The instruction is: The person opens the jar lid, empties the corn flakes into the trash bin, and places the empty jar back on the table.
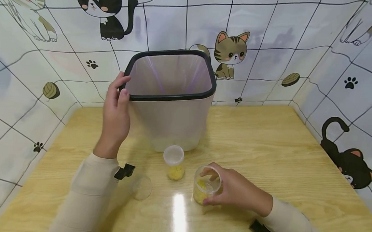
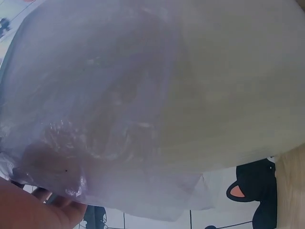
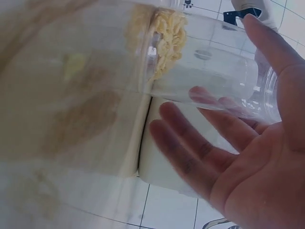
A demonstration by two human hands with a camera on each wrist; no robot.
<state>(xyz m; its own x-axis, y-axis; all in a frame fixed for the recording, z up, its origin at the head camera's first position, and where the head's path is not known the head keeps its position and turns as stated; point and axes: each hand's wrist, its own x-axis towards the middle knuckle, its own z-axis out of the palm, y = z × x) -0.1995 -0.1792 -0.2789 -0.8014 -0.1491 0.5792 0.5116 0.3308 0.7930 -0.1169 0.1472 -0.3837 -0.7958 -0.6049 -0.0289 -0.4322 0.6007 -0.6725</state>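
A whitish trash bin (image 1: 173, 124) with a black rim stands at the back of the table, lined with a thin clear bag. My left hand (image 1: 115, 118) grips its left rim corner; in the left wrist view the bin wall (image 2: 228, 95) fills most of the picture, and the hand (image 2: 35, 210) shows at the lower left. At the front, my right hand (image 1: 232, 189) curls round a clear open jar (image 1: 198, 195) with yellow pieces low inside. In the right wrist view, the thumb and fingers of this hand (image 3: 257, 162) lie on either side of a clear jar (image 3: 214, 67).
A second clear jar (image 1: 175, 172), with a whitish top and yellow contents, stands before the bin. Left of it a clear round disc (image 1: 141, 188) lies on the wooden table (image 1: 259, 142). Cat-patterned walls (image 1: 164, 30) close off the back and both sides.
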